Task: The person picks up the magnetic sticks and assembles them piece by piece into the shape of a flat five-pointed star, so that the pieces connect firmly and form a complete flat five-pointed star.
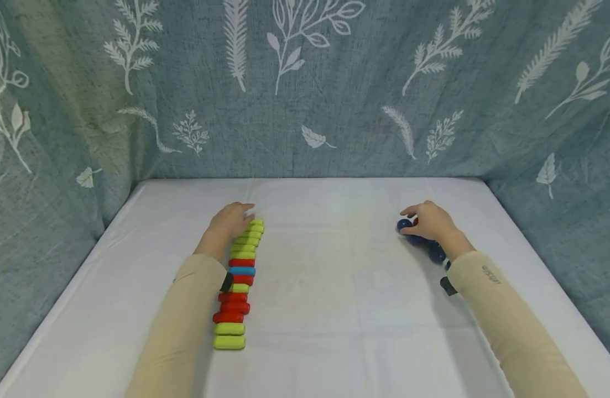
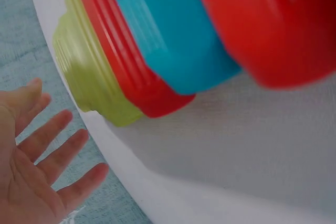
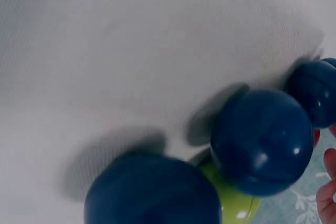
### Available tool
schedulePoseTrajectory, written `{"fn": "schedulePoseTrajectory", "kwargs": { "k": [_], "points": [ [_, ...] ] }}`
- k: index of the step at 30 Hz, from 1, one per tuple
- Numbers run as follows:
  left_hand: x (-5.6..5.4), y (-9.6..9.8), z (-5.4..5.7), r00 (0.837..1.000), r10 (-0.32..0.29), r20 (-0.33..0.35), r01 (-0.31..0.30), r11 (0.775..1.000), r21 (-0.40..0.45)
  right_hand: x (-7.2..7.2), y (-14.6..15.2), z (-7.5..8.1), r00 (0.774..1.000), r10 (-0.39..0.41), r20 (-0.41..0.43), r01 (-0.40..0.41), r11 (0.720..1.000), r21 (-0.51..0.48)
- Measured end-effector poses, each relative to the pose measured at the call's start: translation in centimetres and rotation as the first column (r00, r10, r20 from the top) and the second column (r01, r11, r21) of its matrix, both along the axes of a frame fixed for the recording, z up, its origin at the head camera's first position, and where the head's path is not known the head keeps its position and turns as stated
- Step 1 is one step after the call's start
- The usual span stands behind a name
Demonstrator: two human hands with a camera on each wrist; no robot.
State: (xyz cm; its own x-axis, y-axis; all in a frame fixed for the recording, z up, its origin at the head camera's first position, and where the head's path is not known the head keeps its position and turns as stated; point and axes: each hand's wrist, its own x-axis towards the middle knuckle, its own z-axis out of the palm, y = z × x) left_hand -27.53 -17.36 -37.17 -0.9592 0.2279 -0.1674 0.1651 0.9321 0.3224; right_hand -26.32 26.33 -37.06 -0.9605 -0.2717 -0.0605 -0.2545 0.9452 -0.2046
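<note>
My left hand (image 1: 230, 220) hovers at the far end of a row of coloured bars, fingers spread. Yellow-green bars (image 1: 244, 247) lie nearest to it, then red and blue ones. In the left wrist view the fingers stand apart from a ribbed yellow-green bar (image 2: 86, 56), a red bar (image 2: 126, 51) and a blue bar (image 2: 173, 30). On the right, my right hand (image 1: 432, 221) arches over a line of balls, thumb and forefinger parted around a dark blue ball (image 1: 404, 225) and something red. Its fingertips (image 3: 331, 161) show at the right wrist view's edge, beside the balls.
More blue balls (image 1: 437, 253) run nearer under the right forearm; a yellow-green piece (image 3: 239, 203) sits among them. Other red bars (image 1: 232, 307) continue the left row toward me. A white cloth covers the table (image 1: 329, 276), with a patterned green curtain (image 1: 295, 138) behind.
</note>
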Motion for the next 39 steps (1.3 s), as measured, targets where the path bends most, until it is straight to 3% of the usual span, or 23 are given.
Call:
{"fn": "schedulePoseTrajectory", "kwargs": {
  "k": [8,15,28,39],
  "points": [
    [-0.2,-0.1,-0.3,0.998,0.057,0.04,-0.057,0.998,-0.013,-0.3,-0.6,-0.1,1.0,-0.014,-0.02,0.015,0.997,0.071],
    [-0.3,-0.1,0.0,0.989,0.115,0.093,-0.115,0.993,-0.002,-0.3,-1.0,-0.1,0.999,-0.019,-0.026,0.02,0.998,0.066],
    [-0.8,0.2,-0.2,0.985,0.102,0.141,-0.105,0.994,0.013,-0.3,-1.7,-0.2,1.0,0.006,-0.005,-0.007,0.999,-0.042],
    [-0.8,0.6,0.0,0.995,0.077,0.071,-0.079,0.996,0.03,-0.7,-2.9,-0.7,1.0,0.0,0.014,0.001,0.994,-0.108]
  ]
}}
